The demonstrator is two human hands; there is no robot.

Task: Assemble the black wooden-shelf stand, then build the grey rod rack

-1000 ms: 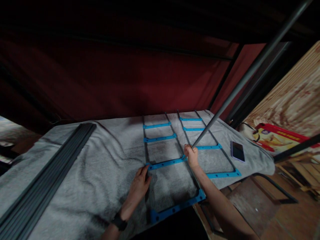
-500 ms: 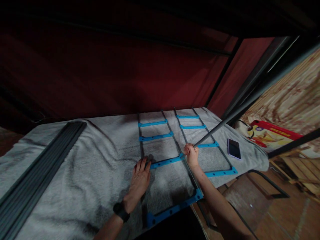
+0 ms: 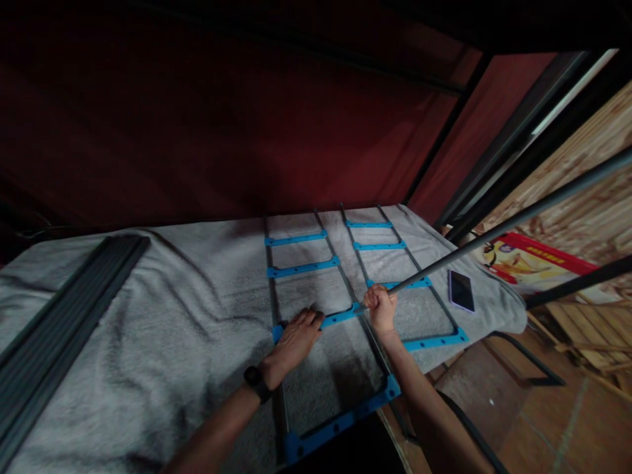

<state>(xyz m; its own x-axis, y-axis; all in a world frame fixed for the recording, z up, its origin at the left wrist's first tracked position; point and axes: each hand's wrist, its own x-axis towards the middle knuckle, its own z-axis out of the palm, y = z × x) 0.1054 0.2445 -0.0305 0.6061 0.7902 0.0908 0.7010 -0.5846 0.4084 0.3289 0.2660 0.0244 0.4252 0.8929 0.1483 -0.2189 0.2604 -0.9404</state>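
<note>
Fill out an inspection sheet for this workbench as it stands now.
Surface: grey blanket spread over the bench, wrinkled at left.
Job's things: ladder-like frame of dark rods and blue crossbars lies flat; a second frame lies beside it on the right; a long grey rod slants up to the right from the near frame.
Clutter: phone lying flat near the right edge; bundle of grey rods at left.
Grippers: left hand pressed flat on a blue crossbar; right hand closed around the rod's lower end.
Cables: nothing seen.
Surroundings: dark red cloth wall behind; wooden boards and a red box at right.
</note>
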